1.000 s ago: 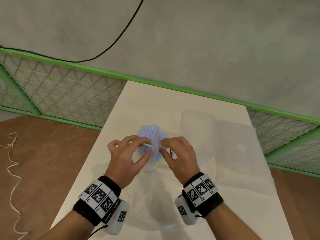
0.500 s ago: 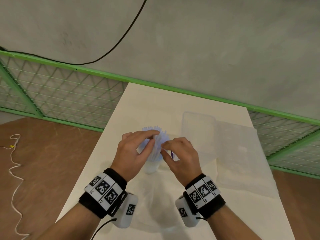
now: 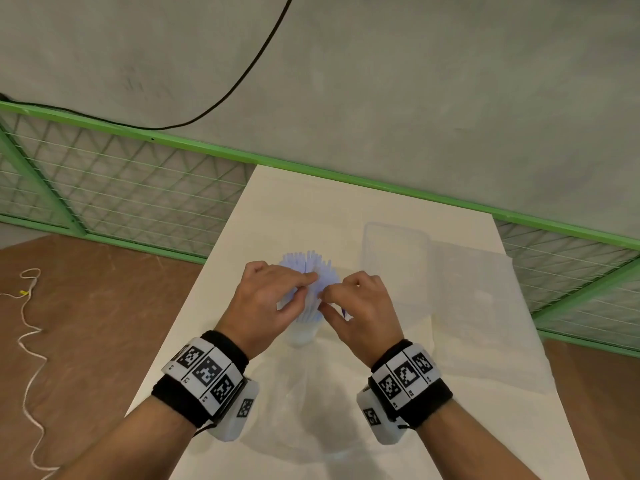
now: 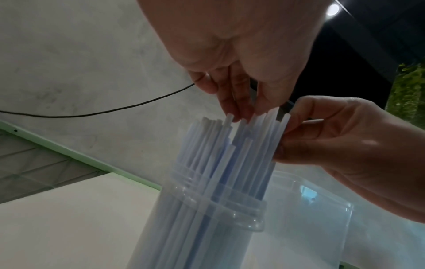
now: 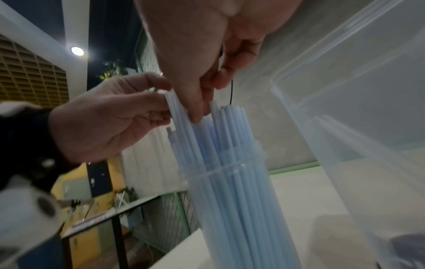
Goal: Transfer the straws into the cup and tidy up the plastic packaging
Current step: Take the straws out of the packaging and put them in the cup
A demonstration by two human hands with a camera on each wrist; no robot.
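A clear plastic cup (image 3: 304,336) stands mid-table, packed with pale blue straws (image 3: 306,263) that fan out above its rim. My left hand (image 3: 307,288) comes in from the left, its thumb and fingertips closed round the straw tops (image 4: 218,154). From the right, my right hand (image 3: 323,299) pinches straws at the edge of the bundle (image 5: 207,142). The wrist views show the cup (image 4: 230,218) upright. The clear plastic packaging (image 3: 304,420) lies flat and crumpled on the table between my wrists.
A clear plastic box (image 3: 394,258) sits just right of the cup, and its flat lid (image 3: 478,306) lies further right. The white table (image 3: 277,209) is narrow. A green mesh fence (image 3: 138,188) runs behind it. A white cord (image 3: 27,341) trails on the floor at left.
One second ago both hands held one straw crosswise over the cup. That straw now stands among the others, and both hands have closed in on the bundle's tops.
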